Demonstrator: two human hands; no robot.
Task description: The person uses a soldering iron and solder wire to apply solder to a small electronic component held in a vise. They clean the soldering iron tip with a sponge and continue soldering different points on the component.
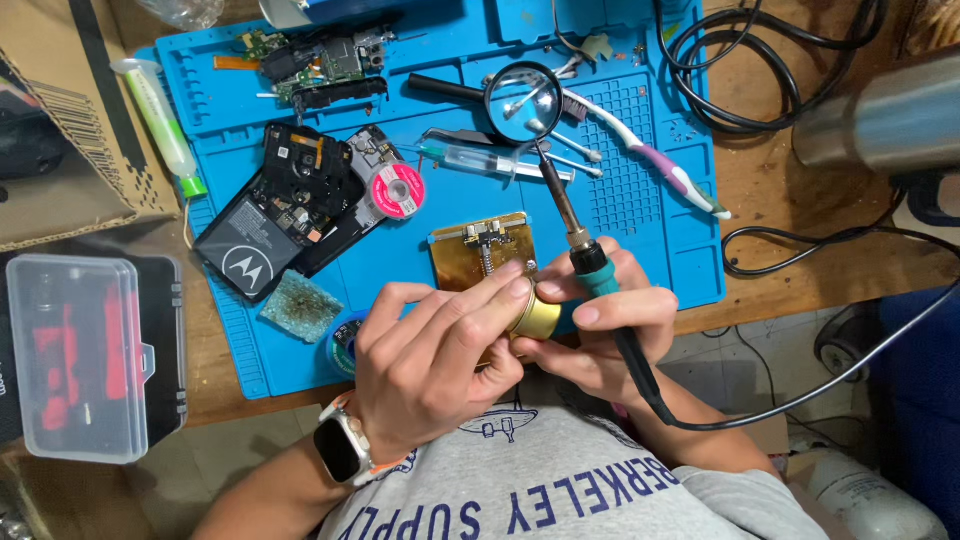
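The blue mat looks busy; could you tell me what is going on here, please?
A person sits at a blue mat strewn with phone parts. The right hand holds a soldering iron, tip pointing away, and also touches a small brass tin that the left hand grips at its top. A dismantled phone, magnifier and toothbrush lie beyond.

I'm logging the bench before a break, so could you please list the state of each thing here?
Left hand: gripping brass tin.
Right hand: holding soldering iron.
Soldering iron: tip raised over mat.
Brass tin: held; lid unclear.
Phone: opened, back removed.
Plastic case: closed.
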